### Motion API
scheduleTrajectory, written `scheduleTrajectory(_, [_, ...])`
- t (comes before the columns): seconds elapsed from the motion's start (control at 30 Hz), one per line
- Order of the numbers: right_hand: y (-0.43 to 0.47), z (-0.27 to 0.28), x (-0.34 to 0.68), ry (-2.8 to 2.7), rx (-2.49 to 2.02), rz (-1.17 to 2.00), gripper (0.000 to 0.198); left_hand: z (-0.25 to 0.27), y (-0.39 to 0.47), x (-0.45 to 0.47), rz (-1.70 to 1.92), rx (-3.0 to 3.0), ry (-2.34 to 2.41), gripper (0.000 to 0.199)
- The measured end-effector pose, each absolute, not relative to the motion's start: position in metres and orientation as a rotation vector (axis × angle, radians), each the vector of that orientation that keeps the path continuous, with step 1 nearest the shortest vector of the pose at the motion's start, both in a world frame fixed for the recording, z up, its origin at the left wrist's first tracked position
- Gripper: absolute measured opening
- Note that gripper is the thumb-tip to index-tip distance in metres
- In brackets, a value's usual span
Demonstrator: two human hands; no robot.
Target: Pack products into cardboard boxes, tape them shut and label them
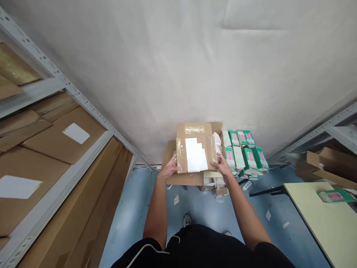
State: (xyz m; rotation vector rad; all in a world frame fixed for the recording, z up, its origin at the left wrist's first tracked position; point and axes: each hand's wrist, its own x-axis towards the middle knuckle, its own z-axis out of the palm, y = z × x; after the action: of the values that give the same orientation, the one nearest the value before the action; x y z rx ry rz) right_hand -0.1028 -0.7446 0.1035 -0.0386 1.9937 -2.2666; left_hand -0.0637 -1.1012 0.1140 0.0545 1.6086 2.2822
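Between my two hands is a flattish cardboard box (182, 156) with clear tape along its sides and at its far edge. Several white paper sheets or labels (195, 156) overlap on its upper face. My left hand (170, 167) grips the box's left edge near the lower corner, fingers curled behind it. At the lower right corner, my right hand (221, 165) clasps the other side, thumb on top. Beneath and behind the held box lies more open cardboard (184, 180), partly covered by it. Crumpled white packing paper (216, 141) shows just right of the box.
Green and pink boxes (249, 158) are stacked on the right. A pale table (315, 212) stands nearer, with one green box (334, 195) on it. Metal shelving (83, 102) with large cartons (64, 130) fills the left. Paper scraps (176, 199) lie on the blue floor (134, 216).
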Motion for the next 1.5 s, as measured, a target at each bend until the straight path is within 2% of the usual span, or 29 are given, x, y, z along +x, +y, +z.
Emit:
scheduleTrajectory(0.13, [-0.641, 0.124, -0.085, 2.027, 0.052, -2.300, 0.084, 0.129, -1.011, -0.086, 2.104, 0.173, 1.564, 0.124])
scheduleTrajectory(0.47, [-0.360, 0.156, 0.025, 1.957, 0.278, -2.484, 0.094, 0.164, -0.735, -0.122, 1.742, 0.538, 1.446, 0.134])
scheduleTrajectory(0.73, [-0.218, 0.152, 0.164, 1.976, 0.636, -2.712, 0.092, 0.162, -0.522, -0.112, 1.446, 0.704, 1.315, 0.135])
scheduleTrajectory(0.83, [-0.192, 0.140, 0.207, 1.963, 0.825, -2.797, 0.093, 0.157, -0.456, -0.107, 1.320, 0.725, 1.290, 0.128])
scheduleTrajectory(0.97, [-0.173, 0.117, 0.249, 1.914, 1.136, -2.844, 0.093, 0.146, -0.376, -0.102, 1.190, 0.747, 1.284, 0.105])
scheduleTrajectory(1.07, [-0.161, 0.099, 0.267, 1.873, 1.408, -2.834, 0.094, 0.134, -0.322, -0.101, 1.134, 0.786, 1.279, 0.097])
scheduleTrajectory(1.23, [-0.139, 0.060, 0.261, 1.833, 1.850, -2.671, 0.091, 0.110, -0.242, -0.101, 1.075, 0.812, 1.301, 0.089])
scheduleTrajectory(1.3, [-0.132, 0.040, 0.247, 1.862, 2.116, -2.481, 0.091, 0.099, -0.213, -0.098, 1.045, 0.801, 1.330, 0.086])
scheduleTrajectory(1.37, [-0.129, 0.018, 0.231, 1.863, 2.381, -2.122, 0.093, 0.084, -0.184, -0.092, 1.014, 0.784, 1.359, 0.085])
scheduleTrajectory(1.43, [-0.133, -0.002, 0.214, 1.824, 2.444, -1.869, 0.094, 0.065, -0.160, -0.083, 0.997, 0.746, 1.396, 0.087])
scheduleTrajectory(1.5, [-0.142, -0.020, 0.197, 1.862, 2.395, -1.829, 0.094, 0.043, -0.142, -0.071, 0.941, 0.704, 1.490, 0.089])
